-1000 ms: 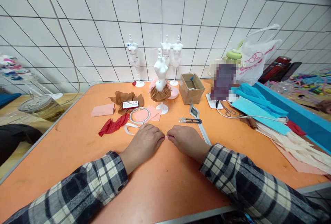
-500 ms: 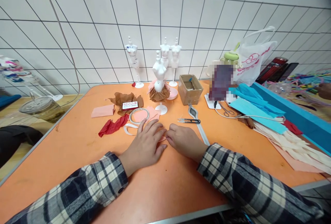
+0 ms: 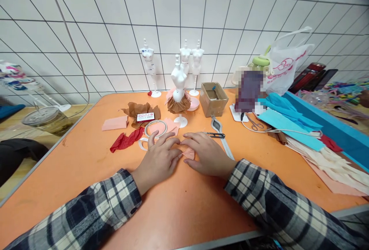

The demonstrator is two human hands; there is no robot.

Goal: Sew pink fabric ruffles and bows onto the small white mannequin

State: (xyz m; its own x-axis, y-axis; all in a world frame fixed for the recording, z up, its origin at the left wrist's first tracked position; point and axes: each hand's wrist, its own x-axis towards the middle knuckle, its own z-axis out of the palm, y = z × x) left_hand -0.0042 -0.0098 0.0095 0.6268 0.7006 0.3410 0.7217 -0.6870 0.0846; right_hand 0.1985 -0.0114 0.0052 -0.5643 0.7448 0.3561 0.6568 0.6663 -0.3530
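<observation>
Pink gathered piece point(image 3: 189, 153) is lying on the counter point(image 3: 161, 211), right between my two hands, in front of me. Its pinched-in narrow end is pointing toward my left hand point(image 3: 160, 159), and the wider fan is opening toward my right hand point(image 3: 209, 154); I'm reading its long axis as running roughly crosswise, though fingers are covering part of the edge. Left thumb and index look to be pinching the narrow tip, other fingers spreading out loosely beyond it. Right hand is spreading its fingers along the far side, thumb sitting on the near side, with the fan showing in the gap. Neither is clearly nearer; both are right at the piece. Black snips point(image 3: 216, 135) are resting just beyond the right hand, tape ring point(image 3: 146, 129) just beyond the left. White dress form point(image 3: 178, 77) is standing upright farther off, brown ruffle point(image 3: 179, 105) circling its lower part.
</observation>
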